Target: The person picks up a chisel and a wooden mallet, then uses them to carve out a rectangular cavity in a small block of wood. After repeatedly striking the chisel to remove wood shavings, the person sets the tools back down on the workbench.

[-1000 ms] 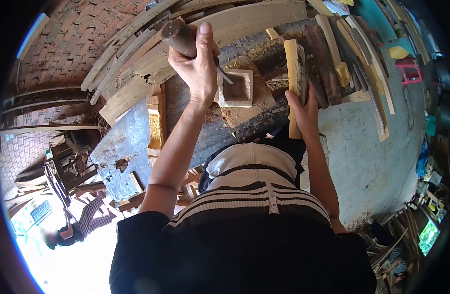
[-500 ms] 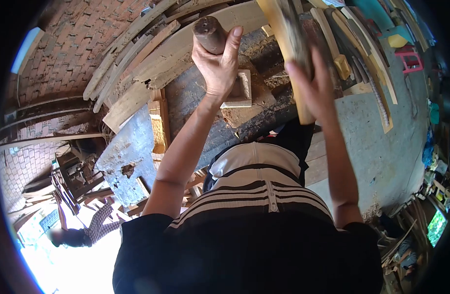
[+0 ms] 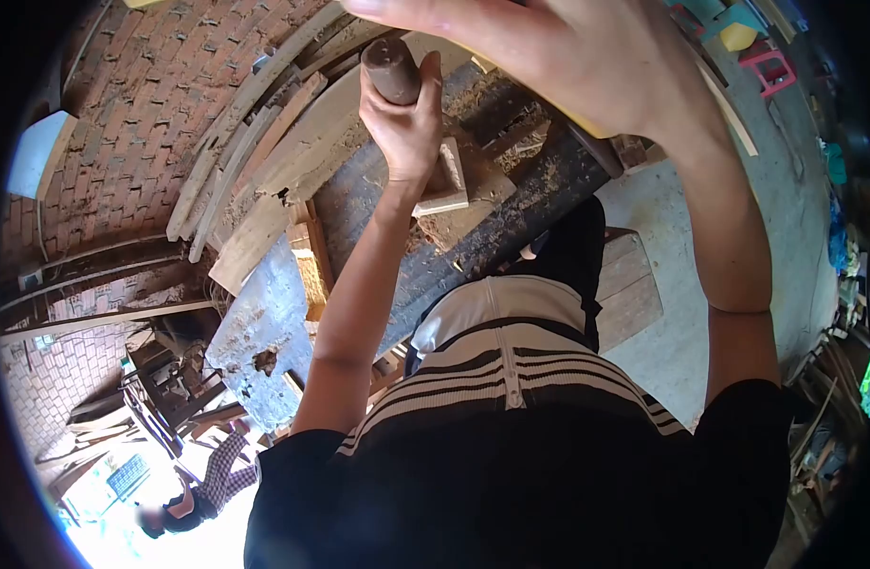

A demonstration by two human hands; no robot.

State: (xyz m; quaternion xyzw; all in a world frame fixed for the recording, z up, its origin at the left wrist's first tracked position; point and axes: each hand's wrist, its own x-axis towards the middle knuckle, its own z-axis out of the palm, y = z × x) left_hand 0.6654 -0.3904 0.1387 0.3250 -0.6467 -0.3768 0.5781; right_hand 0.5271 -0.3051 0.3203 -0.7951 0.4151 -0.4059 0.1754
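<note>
My left hand point(image 3: 403, 126) is wrapped round the dark wooden handle point(image 3: 392, 72) of a tool. The tool's lower part is hidden behind the hand. Just to the right of my left wrist lies a square wooden piece point(image 3: 453, 200) with a hollow in its middle, resting on a flat board point(image 3: 475, 214). My right hand point(image 3: 586, 57) is raised close to the camera at the top, fingers wrapped round a yellowish wooden piece point(image 3: 586, 126) that is mostly hidden behind it.
Shavings lie over the dark workbench point(image 3: 549, 204). A notched block point(image 3: 311, 275) rests at its left. Long curved boards point(image 3: 231, 137) fill the upper left. A pink stool point(image 3: 769, 68) stands at the upper right. Another person point(image 3: 202, 498) is at the lower left.
My right hand has risen toward the camera with the wooden piece. My left hand still grips the handle, now tilted a little differently. The view has turned slightly.
</note>
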